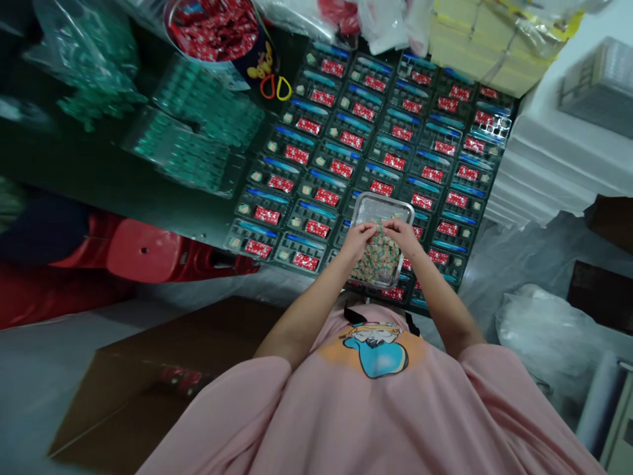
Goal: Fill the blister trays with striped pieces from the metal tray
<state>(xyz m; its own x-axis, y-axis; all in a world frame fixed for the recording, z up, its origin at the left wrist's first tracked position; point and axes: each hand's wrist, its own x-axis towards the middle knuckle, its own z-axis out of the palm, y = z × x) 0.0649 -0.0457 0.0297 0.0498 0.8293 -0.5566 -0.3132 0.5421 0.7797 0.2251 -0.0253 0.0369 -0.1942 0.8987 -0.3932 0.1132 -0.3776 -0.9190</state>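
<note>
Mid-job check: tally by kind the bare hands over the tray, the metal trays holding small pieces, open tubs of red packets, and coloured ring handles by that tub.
Hands: 2 (left hand, right hand)
Metal tray: 1
Open tub: 1
Ring handles: 2 (red ring, yellow ring)
Total: 6

Dim light (blurry left edge).

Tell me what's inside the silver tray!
Small tan-and-green pieces lie piled in the silver tray. They hide the bottom beneath them; the left hand and right hand cover some pieces.
</note>
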